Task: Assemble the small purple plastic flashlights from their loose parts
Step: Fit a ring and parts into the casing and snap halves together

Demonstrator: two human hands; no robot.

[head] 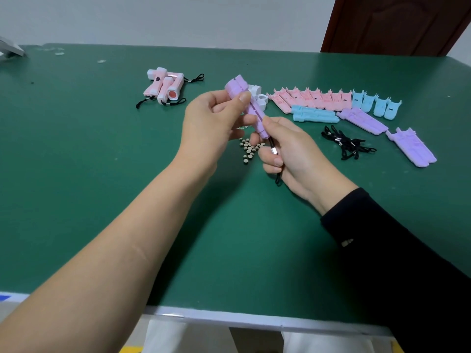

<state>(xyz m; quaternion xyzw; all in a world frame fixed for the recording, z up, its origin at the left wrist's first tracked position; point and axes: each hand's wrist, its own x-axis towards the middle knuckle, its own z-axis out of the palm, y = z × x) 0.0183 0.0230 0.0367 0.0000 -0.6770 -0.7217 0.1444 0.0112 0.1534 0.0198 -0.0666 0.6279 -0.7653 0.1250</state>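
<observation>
A: Status on purple?
B: One purple body (244, 98) mid-air above table (102, 174). Left hand (211, 118) gripping head end, right hand (288, 149) pinching tail end, fingers curled round lanyard (274, 151). Looks uncapped.
A: Remaining?
B: Loose purple shells (362, 121), lanyard pile (344, 145), button cells (248, 147), white caps (258, 95) lying on table. Finished so far: pink flashlights (164, 86) only.

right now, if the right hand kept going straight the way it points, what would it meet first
Probably the left hand. The right hand, pinching the lower end of the purple flashlight body with its black lanyard, points up and left, where the left hand's fingers grip that body close ahead.
</observation>
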